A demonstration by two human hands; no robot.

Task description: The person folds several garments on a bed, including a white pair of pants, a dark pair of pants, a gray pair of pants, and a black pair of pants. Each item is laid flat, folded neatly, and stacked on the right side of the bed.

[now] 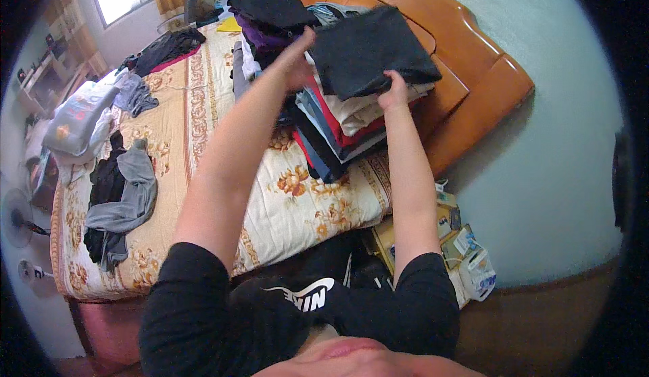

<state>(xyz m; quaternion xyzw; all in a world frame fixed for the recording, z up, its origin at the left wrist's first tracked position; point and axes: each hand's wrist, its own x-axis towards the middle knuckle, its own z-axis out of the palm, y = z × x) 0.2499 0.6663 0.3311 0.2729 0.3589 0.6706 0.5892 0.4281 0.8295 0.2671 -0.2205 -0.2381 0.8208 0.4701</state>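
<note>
A folded dark grey garment (375, 52) lies on top of a tall stack of folded clothes (350, 118) beside the bed's wooden headboard. My right hand (394, 92) grips its near edge, thumb on top and fingers underneath. At its left edge is my left hand (302, 60), thumb raised; its fingers are partly hidden, so its hold cannot be told. Behind my left forearm stands another stack of folded clothes, with a black garment (274, 14) on top and a purple one (258, 35) below.
The floral bedspread (299, 210) covers the bed. Loose grey and black clothes (121, 189) lie at left, near a printed plastic bag (83, 118); dark clothes (170, 47) lie farther back. The carved headboard (456, 88) rises behind the stack. A small cluttered stand (448, 225) is at right.
</note>
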